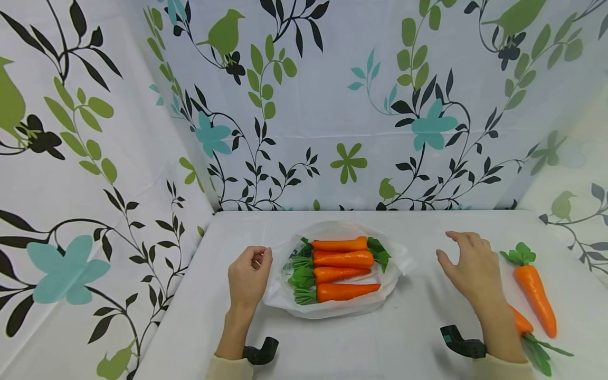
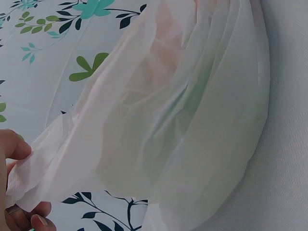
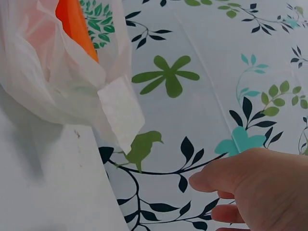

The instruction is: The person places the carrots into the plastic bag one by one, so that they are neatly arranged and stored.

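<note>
A white plastic bag (image 1: 332,311) lies spread on the white table with several orange carrots (image 1: 349,292) side by side in its opening. Green leafy tops show at both ends of the bunch. My left hand (image 1: 249,277) is at the bag's left side; in the left wrist view its thumb and fingers (image 2: 18,147) pinch a corner of the thin plastic. To the right of the bag, my right hand (image 1: 472,269) hovers over the table, thumb and fingers apart and holding nothing. The right wrist view shows the bag's handle end (image 3: 122,115) apart from that hand.
Beyond my right hand lies a carrot (image 1: 537,298) with a green top. Another carrot (image 1: 521,321) is partly hidden by my right forearm. A patterned cloth (image 1: 304,95) with leaves and birds hangs behind the table (image 1: 361,348) and on its sides.
</note>
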`<state>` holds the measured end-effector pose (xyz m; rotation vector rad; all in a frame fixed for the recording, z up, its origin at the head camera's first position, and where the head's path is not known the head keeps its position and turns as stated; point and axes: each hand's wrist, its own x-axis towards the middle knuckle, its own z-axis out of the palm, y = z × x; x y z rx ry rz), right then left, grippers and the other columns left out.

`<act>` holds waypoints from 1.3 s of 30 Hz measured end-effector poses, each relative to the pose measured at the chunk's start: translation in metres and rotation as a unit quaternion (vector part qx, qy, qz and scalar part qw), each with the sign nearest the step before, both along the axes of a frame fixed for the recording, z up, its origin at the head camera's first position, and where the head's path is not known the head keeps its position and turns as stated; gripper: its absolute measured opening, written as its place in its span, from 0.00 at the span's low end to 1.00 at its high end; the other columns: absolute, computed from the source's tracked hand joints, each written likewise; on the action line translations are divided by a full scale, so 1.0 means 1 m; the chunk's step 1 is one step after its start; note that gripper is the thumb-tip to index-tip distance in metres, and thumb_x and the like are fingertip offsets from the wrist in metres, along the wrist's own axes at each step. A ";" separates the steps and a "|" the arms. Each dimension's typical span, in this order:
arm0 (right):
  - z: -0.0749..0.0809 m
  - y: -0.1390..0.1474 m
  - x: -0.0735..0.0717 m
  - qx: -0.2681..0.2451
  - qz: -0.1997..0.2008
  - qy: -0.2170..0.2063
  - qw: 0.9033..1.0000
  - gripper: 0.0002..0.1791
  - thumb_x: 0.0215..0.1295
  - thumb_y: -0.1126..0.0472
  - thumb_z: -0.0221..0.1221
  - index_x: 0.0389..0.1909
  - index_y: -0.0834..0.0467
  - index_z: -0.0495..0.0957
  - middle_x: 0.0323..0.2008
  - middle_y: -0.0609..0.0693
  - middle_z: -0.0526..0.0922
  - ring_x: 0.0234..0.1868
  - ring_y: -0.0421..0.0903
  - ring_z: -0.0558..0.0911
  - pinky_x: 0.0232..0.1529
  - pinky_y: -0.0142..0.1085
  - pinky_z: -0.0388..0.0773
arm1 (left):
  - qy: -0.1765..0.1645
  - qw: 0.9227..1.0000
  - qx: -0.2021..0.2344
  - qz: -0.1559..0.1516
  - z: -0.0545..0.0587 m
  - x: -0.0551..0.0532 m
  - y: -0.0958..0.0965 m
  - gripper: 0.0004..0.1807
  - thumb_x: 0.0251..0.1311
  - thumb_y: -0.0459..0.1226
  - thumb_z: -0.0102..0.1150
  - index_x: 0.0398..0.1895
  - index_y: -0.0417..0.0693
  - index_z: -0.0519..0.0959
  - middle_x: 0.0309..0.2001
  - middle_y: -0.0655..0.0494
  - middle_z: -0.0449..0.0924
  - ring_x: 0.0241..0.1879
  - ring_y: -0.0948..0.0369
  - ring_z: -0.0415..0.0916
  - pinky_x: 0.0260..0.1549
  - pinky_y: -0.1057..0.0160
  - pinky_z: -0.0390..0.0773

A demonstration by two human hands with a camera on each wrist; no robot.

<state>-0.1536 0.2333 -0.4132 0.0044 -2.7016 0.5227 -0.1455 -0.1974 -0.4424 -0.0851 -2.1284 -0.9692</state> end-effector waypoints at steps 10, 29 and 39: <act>-0.010 0.016 -0.003 -0.006 -0.018 -0.056 0.998 0.30 0.64 0.56 0.61 0.63 0.67 0.70 0.60 0.74 0.68 0.57 0.71 0.66 0.56 0.69 0.65 | 0.000 1.000 0.001 -0.001 0.002 0.001 0.001 0.05 0.61 0.34 0.64 0.32 0.41 0.84 0.20 0.54 0.79 0.20 0.65 0.73 0.23 0.76 0.72; -0.027 0.044 -0.006 -0.002 -0.027 -0.116 0.993 0.32 0.63 0.55 0.61 0.63 0.69 0.68 0.58 0.77 0.66 0.56 0.73 0.65 0.56 0.74 0.63 | 0.007 1.000 -0.007 -0.001 0.001 0.000 0.001 0.05 0.61 0.34 0.64 0.32 0.40 0.84 0.20 0.54 0.79 0.20 0.64 0.74 0.23 0.75 0.72; -0.036 0.057 -0.005 -0.004 -0.033 -0.155 0.987 0.31 0.62 0.56 0.59 0.61 0.71 0.69 0.57 0.78 0.66 0.55 0.74 0.64 0.54 0.75 0.63 | 0.007 1.000 -0.005 -0.002 0.000 0.000 0.001 0.04 0.61 0.33 0.64 0.31 0.40 0.84 0.20 0.54 0.79 0.20 0.64 0.74 0.23 0.76 0.72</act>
